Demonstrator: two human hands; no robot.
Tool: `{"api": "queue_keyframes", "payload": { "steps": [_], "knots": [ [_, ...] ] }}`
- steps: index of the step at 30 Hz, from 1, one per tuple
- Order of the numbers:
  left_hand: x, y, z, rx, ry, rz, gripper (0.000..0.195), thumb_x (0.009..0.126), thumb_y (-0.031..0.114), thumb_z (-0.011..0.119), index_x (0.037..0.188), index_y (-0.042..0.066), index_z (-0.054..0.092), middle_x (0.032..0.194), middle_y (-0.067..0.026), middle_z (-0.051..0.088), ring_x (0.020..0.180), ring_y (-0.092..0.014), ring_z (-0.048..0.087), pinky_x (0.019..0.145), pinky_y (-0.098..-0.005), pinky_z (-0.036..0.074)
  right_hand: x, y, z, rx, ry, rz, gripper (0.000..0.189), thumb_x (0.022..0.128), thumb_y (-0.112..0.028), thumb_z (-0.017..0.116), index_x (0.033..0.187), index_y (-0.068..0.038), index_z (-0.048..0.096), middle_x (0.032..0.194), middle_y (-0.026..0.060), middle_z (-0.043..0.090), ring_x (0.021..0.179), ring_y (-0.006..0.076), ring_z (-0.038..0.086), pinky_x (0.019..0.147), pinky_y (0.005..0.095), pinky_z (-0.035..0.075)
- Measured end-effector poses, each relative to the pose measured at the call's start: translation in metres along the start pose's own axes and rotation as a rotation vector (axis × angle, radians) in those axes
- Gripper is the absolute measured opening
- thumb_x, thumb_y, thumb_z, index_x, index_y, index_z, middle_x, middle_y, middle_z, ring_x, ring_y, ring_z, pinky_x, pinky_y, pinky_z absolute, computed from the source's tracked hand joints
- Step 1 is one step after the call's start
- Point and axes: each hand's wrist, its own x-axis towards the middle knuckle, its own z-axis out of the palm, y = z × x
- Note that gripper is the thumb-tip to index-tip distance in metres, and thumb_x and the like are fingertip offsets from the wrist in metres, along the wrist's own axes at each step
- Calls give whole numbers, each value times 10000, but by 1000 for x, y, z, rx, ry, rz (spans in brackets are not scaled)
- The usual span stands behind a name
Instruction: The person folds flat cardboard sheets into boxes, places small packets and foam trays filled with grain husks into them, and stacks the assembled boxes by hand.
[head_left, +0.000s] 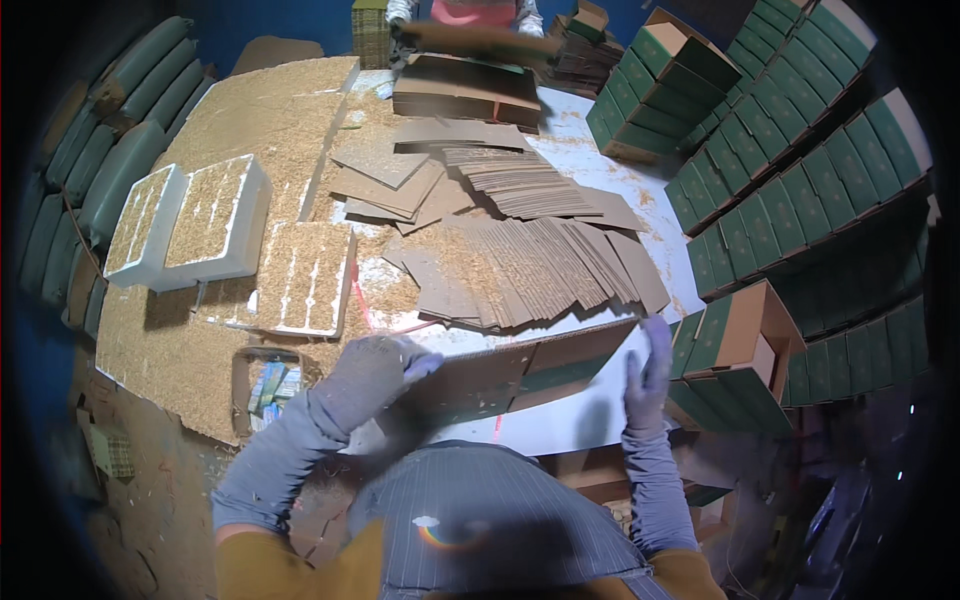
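Note:
A long, folded cardboard carton (484, 382) with a dark green panel stands on edge in front of me, on the white tabletop. My left hand (386, 371), in a grey glove, grips its left end at the upper edge. The gloved right hand (649, 371) is upright at the carton's right end, thumb apart from the fingers; whether it touches the edge is unclear. Just beyond the carton, a fanned row of cardboard sheets (517, 274) lies sprinkled with wood shavings. Behind it is a second fanned stack of cardboard (517, 180).
Foam blocks (217, 217) topped with shavings stand left. Near my left forearm, a small box (240, 390) holds colourful packets. Green cartons (795, 172) are stacked along the right. Across the table, a person (472, 13) handles cardboard above a carton (465, 101).

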Motion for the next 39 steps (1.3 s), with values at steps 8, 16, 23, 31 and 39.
{"api": "queue_keyframes", "payload": {
  "steps": [8, 16, 23, 31, 39],
  "knots": [
    [2, 5, 21, -658, -494, -309, 426, 886, 375, 632, 1130, 27, 660, 1031, -63, 706, 905, -105, 617, 865, -265, 476, -44, 11, -4, -62, -454, -330, 324, 787, -244, 657, 1099, -155, 652, 1317, 87, 496, 1288, 339, 377, 1091, 592, 215],
    [10, 32, 35, 211, -80, 6, 320, 935, 333, 502, 1154, 132, 621, 869, -162, 673, 826, -324, 657, 729, -420, 513, -70, 12, -10, -67, -240, -272, 287, 797, -245, 623, 1074, -180, 656, 1260, 83, 519, 1302, 322, 348, 1102, 583, 195],
    [6, 35, 31, 373, -112, 31, 340, 941, 314, 504, 1240, 160, 553, 819, -178, 660, 727, -319, 667, 627, -423, 519, -50, -13, 3, -41, -311, -118, 231, 738, -175, 687, 962, -163, 632, 898, 16, 542, 946, 246, 516, 1060, 574, 246],
    [-9, 25, 23, 467, -75, 4, 441, 918, 291, 557, 1338, 185, 473, 688, -145, 636, 598, -301, 645, 553, -405, 516, -42, -21, 3, 123, -285, -297, 122, 614, -255, 656, 615, -186, 557, 696, 0, 457, 854, 220, 541, 1055, 586, 293],
    [29, 49, 21, 91, -174, 407, 564, 879, 204, 626, 1403, 241, 421, 740, -109, 634, 577, -224, 617, 595, -328, 538, 22, -59, 50, 95, -1383, -795, 321, 854, -392, 579, 688, -122, 628, 658, 40, 557, 734, 243, 577, 931, 406, 456]
  ]
}}
